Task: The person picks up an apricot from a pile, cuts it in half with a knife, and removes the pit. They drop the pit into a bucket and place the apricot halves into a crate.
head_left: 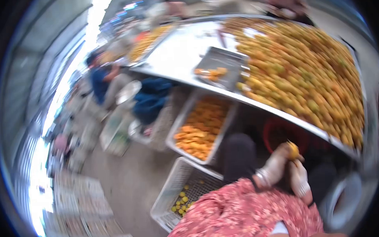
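Note:
My left hand (276, 166), in a pale glove, is closed around a small yellow-orange fruit (294, 150). Just beside it, my right hand (299, 176), also gloved, has its fingers bent up towards the fruit's lower side. Whatever those fingers hold is too blurred to make out. Both hands are close together above my lap, near a red basin (277, 134) under the table's edge. A large heap of yellow-orange fruit (296, 73) covers much of the metal table (174, 52) in front of me.
A metal tray (226, 77) with orange pieces rests on the table. Below stand a white bin of orange pieces (198, 133) and a crate (167, 203) holding small yellow-green balls. A pale bucket (344, 201) stands at my right. Another person (100, 82) sits at the left.

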A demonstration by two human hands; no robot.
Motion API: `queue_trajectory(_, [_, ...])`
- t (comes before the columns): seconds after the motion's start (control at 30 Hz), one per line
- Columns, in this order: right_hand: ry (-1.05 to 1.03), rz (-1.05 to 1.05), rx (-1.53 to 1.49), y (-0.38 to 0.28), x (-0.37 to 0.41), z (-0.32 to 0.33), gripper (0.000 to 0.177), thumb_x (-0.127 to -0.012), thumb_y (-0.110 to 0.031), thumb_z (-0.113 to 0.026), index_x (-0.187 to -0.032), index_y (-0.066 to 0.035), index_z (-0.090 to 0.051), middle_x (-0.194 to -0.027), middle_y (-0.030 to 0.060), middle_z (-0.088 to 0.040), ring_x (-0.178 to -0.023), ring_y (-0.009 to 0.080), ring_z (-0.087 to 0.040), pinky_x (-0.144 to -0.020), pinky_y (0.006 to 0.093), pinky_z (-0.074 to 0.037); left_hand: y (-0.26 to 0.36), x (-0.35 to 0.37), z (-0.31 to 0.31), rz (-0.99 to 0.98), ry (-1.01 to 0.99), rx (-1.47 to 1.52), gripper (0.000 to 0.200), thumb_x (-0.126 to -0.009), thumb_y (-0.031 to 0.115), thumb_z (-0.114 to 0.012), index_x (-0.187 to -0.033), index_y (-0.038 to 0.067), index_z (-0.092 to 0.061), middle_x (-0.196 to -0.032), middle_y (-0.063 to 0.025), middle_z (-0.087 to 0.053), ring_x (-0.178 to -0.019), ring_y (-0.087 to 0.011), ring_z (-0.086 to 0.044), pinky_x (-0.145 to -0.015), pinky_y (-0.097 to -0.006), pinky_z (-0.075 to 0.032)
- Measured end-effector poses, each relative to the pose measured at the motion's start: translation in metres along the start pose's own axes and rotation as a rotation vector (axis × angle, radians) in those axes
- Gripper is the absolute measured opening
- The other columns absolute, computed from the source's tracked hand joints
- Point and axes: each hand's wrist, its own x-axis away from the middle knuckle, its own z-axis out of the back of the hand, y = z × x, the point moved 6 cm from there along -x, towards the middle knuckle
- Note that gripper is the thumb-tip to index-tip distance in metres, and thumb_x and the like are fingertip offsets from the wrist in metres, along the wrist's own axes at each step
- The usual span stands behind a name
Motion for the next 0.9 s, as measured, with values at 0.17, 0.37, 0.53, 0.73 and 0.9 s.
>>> queue_trajectory(0.17, [-0.093,0.248,0.113,-0.021,-0.014,0.0,0.032,-0.101,-0.017,-0.047,-0.12,0.008,-0.053,-0.093,0.0115,-0.064,-0.084,0.0141,-0.059,-0.072,0.028,-0.047,0.012,0.001,0.005,-0.168,-0.038,-0.005,0.028,-0.1,0.024,-0.057,-0.124,0.011,-0.051,-0.104,-0.0057,-0.058,-0.094,-0.0145,-0.059,-0.088,-0.0289,-0.048])
queue_trajectory(0.37, [-0.179,0.193,0.143,-0.024,-0.019,-0.014,0.023,-0.1,-0.014,-0.049,-0.112,0.005,-0.055,-0.087,0.0094,-0.065,-0.076,0.0144,-0.06,-0.068,0.029,-0.047,0.017,0.006,0.018,-0.237,0.073,-0.281,0.025,-0.097,0.016,-0.061,-0.12,0.011,-0.052,-0.1,-0.0006,-0.055,-0.09,-0.0094,-0.056,-0.085,-0.0256,-0.048])
queue_trajectory(0.53, [-0.15,0.223,-0.047,-0.026,-0.014,-0.033,0.018,-0.1,-0.011,-0.051,-0.11,0.002,-0.057,-0.096,0.0054,-0.065,-0.083,0.0127,-0.06,-0.074,0.0269,-0.048,0.021,0.004,0.021,-0.198,0.131,-0.209,0.017,-0.095,0.017,-0.065,-0.107,0.011,-0.054,-0.093,0.0012,-0.055,-0.083,-0.0084,-0.057,-0.077,-0.0236,-0.049])
queue_trajectory(0.73, [-0.283,-0.022,-0.491,-0.018,-0.009,-0.041,0.019,-0.099,-0.011,-0.053,-0.112,0.0,-0.059,-0.1,0.0042,-0.064,-0.089,0.0131,-0.062,-0.078,0.0274,-0.05,0.021,0.008,0.02,-0.131,0.162,-0.172,0.014,-0.093,0.014,-0.066,-0.102,0.012,-0.054,-0.089,0.0007,-0.056,-0.08,-0.0108,-0.061,-0.073,-0.0249,-0.051])
queue_trajectory(0.9, [-0.319,-0.08,-0.561,0.02,-0.017,-0.035,0.018,-0.099,-0.014,-0.052,-0.11,-0.002,-0.06,-0.098,0.004,-0.065,-0.086,0.0134,-0.063,-0.077,0.0272,-0.051,0.025,0.018,0.013,-0.11,0.078,-0.112,0.018,-0.09,0.011,-0.067,-0.103,0.011,-0.055,-0.091,-0.0002,-0.057,-0.083,-0.0124,-0.063,-0.078,-0.0252,-0.052])
